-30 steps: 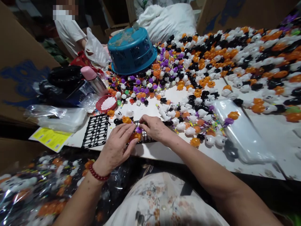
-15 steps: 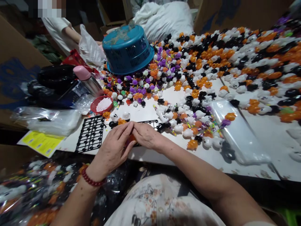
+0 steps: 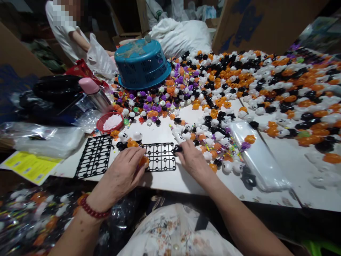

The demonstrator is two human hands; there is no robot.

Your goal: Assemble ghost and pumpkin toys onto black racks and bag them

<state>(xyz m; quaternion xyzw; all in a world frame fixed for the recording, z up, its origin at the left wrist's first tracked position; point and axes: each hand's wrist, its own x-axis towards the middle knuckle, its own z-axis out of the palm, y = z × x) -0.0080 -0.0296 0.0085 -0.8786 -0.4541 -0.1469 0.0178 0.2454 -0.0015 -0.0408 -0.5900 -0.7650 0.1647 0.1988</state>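
My left hand [image 3: 127,167] is closed around an orange plastic pumpkin piece [image 3: 144,161], which shows past the fingertips. It is at the left end of a black plastic grid [image 3: 160,156] lying on the table. On the grid's other side, the fingers of my right hand [image 3: 194,160] close on a glossy black plastic piece [image 3: 177,149], partly hidden by them. A second black grid [image 3: 93,156], carrying rows of small knobs, lies left of my left hand. Just beyond that hand sit a white ghost piece [image 3: 123,136] and an orange piece [image 3: 132,143].
An upturned blue basket [image 3: 144,69] stands among heaped orange, white, black and purple pieces. Clear plastic bags [image 3: 259,156] lie on the right. On the left are a red basket [image 3: 99,124], a pink-capped flask [image 3: 96,94] and a yellow sheet [image 3: 29,167]. Another person [image 3: 64,35] stands behind.
My hands were together over the grid and have moved apart. The right has gone right to the black piece; the left keeps the orange pumpkin piece. The grid is now uncovered.
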